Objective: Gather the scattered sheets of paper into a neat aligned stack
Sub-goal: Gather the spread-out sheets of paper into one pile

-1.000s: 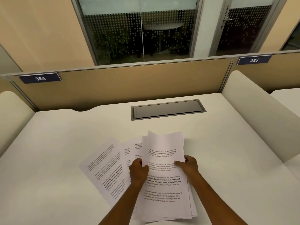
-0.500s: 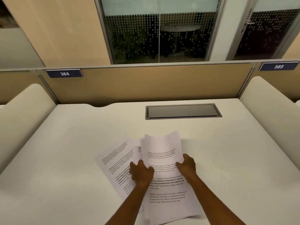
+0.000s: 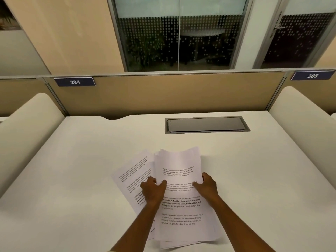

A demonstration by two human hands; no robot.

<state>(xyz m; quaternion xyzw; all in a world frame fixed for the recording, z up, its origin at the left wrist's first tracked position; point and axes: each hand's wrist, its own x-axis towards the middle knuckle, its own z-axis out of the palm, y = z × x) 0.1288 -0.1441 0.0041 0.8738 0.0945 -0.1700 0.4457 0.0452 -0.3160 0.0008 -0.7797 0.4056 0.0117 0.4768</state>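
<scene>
A loose stack of paper (image 3: pixel 181 197) lies on the white desk (image 3: pixel 72 160), near its 6 o'clock edge. The left hand (image 3: pixel 153 190) pinches the stack's 9 o'clock edge, fingers curled shut on it with the thumb on top; the right hand (image 3: pixel 207 186) clasps the 3 o'clock edge the same way. A few stray sheets (image 3: pixel 134 177) fan out askew at 9 o'clock, half under the stack. Paper like this looks light, floppy and slippery sheet against sheet, so holding it by both long edges seems wisest.
</scene>
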